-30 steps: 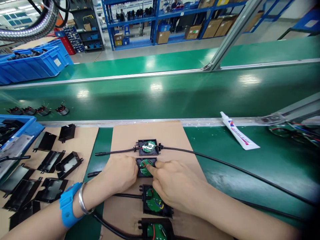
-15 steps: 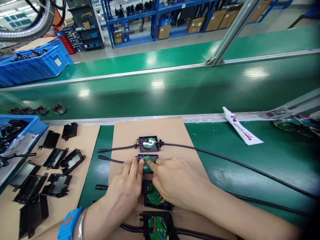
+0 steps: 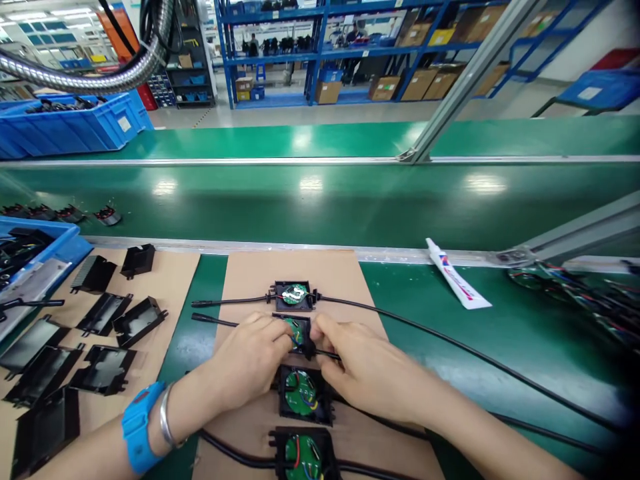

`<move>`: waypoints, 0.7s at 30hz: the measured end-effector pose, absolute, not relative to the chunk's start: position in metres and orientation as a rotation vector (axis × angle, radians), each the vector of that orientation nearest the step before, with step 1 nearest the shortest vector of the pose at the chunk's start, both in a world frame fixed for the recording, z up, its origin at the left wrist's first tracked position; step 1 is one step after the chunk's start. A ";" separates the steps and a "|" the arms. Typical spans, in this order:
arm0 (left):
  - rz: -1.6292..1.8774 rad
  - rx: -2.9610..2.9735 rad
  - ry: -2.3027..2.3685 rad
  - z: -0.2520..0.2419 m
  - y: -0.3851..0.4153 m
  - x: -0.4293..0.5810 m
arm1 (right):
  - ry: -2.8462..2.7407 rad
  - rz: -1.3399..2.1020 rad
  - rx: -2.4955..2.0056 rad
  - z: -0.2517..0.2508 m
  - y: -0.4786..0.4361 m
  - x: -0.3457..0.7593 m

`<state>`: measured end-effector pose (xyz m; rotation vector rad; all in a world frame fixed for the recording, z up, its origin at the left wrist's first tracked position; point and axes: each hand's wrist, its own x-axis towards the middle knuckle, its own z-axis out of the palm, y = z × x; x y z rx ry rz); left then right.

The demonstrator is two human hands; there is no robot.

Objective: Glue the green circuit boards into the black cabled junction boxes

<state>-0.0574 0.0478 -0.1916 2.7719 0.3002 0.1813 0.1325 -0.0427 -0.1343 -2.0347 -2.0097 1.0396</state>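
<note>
Both my hands are on the second housing [image 3: 299, 328] in a column of four on the cardboard sheet [image 3: 250, 273]. My left hand [image 3: 250, 360] curls its fingers over the housing's left edge. My right hand [image 3: 367, 370] pinches narrowly at its right side, where the black cable [image 3: 450, 347] leaves it.

The top housing [image 3: 294, 295] has a white patch on its round green board, so I judge it the furthest along. The third housing [image 3: 301, 393] and fourth housing [image 3: 303, 457], nearer to me, show bare boards with coloured wires and look untouched. None of the four has a cover; the black lids [image 3: 100, 333] lie apart on a second cardboard to my left. A white tube [image 3: 457, 283] rests well to the right.

The desk [image 3: 525, 320] is covered in green. A green conveyor belt [image 3: 320, 200] runs past its far edge, carrying a few small parts at the left. A blue bin [image 3: 45, 247] sits at my left. Blue shelving [image 3: 350, 47] with cartons fills the back of the hall, and a metal hose [image 3: 100, 77] hangs overhead.
</note>
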 end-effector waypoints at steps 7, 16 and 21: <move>0.261 2.681 0.360 -0.203 0.043 -0.062 | -2.139 0.678 -1.975 -0.154 -0.047 0.128; 0.247 2.736 0.361 -0.200 0.041 -0.062 | -2.125 0.359 -1.831 -0.196 -0.054 0.141; 0.187 2.824 0.361 -0.195 0.040 -0.059 | -2.352 0.238 -1.858 -0.194 -0.053 0.137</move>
